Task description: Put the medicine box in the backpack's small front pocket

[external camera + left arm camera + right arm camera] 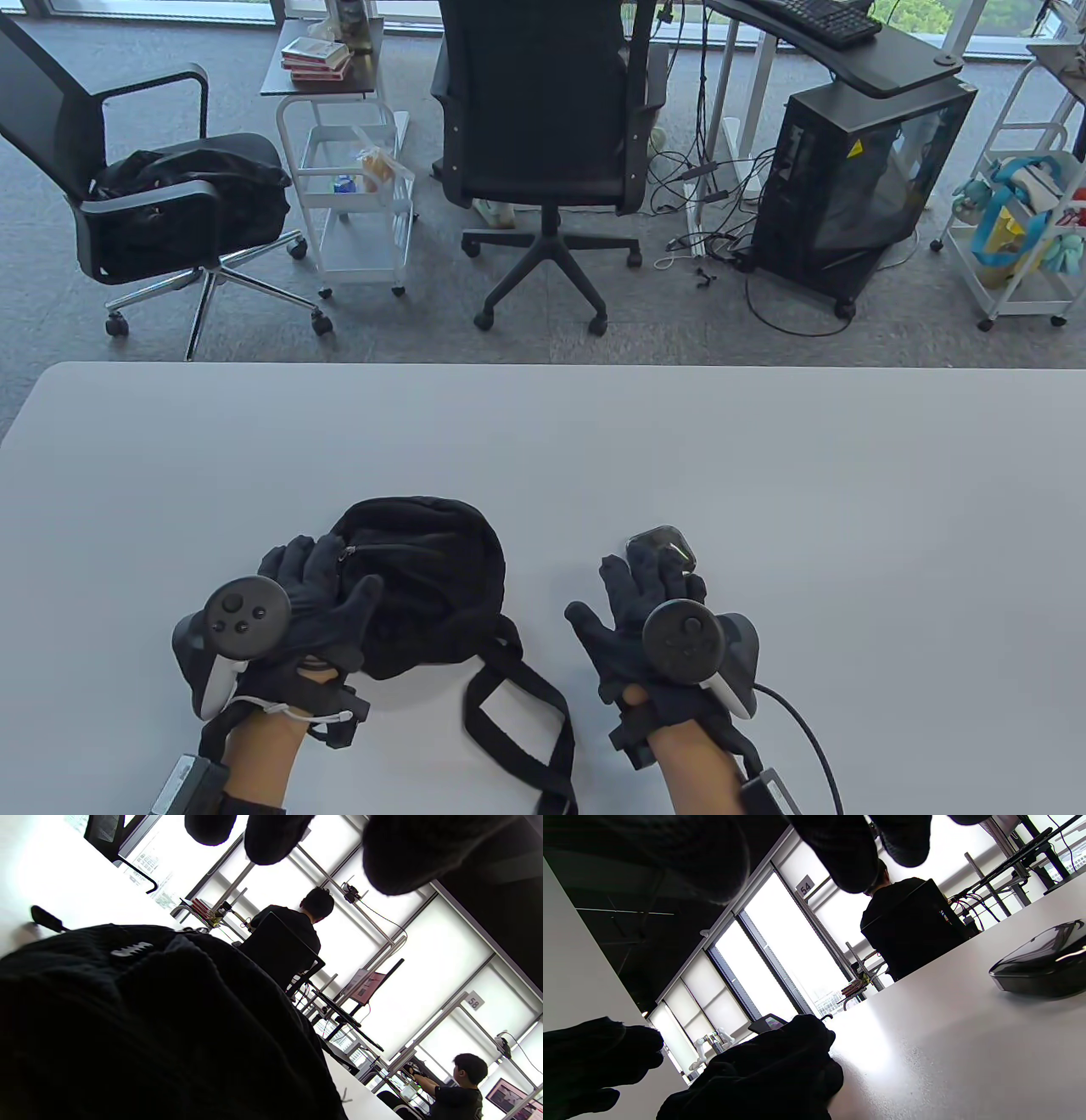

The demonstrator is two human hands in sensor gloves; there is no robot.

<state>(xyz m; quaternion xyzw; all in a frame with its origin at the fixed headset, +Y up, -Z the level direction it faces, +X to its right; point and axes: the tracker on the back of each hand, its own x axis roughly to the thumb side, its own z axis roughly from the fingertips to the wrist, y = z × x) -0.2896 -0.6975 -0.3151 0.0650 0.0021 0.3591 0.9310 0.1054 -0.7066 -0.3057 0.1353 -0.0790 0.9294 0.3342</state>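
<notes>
We find the left hand [288,607] spread on the backpack [416,577]; the right hand [653,620], fingers apart, hovers over the medicine box [666,548].

"58" on a window-frame tag [474,1001]; "54" on another window-frame tag [806,886].

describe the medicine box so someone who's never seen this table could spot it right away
On the white table, look right of the black backpack, just beyond the right hand. The medicine box is a small, dark, glossy, rounded case lying flat; the only hard, shiny object there, unlike the soft fabric backpack.
</notes>
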